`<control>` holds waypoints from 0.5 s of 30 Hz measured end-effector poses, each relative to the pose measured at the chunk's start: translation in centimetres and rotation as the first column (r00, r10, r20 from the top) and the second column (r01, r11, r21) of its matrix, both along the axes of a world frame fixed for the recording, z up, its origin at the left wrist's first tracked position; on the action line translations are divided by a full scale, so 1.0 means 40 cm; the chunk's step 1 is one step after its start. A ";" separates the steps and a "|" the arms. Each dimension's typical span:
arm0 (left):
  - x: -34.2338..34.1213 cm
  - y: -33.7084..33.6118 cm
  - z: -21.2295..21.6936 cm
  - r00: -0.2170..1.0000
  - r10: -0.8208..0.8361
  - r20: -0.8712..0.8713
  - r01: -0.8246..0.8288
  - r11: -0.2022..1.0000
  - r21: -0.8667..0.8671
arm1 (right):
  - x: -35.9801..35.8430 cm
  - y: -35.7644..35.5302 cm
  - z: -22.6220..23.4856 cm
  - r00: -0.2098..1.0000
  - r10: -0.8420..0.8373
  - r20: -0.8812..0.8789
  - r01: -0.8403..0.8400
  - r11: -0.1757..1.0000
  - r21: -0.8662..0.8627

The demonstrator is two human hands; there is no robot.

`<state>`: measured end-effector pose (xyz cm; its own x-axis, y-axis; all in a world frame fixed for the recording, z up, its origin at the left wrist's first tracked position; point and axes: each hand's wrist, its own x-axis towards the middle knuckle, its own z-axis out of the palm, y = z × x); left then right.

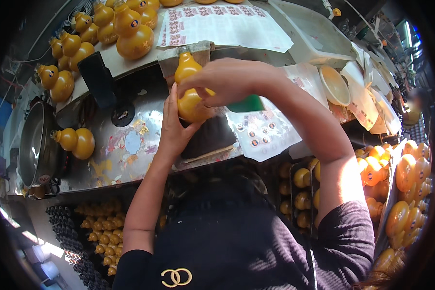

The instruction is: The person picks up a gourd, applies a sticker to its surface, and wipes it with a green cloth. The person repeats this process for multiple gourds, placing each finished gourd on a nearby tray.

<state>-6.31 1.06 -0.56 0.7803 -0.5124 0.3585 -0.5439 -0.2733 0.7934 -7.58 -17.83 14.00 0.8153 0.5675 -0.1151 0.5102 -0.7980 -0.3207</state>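
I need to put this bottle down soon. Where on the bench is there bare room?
Bare metal lies between the lone gourd bottle and the left hand, which with the right hand holds a gourd bottle. The upper-left shelf is packed with bottles; sticker sheets and a bowl crowd the right.
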 end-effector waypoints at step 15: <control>0.038 0.005 0.026 0.796 -0.252 -0.550 0.064 0.939 -0.337 | -0.110 -0.033 -0.325 0.717 -0.530 -0.453 0.679 0.381 0.628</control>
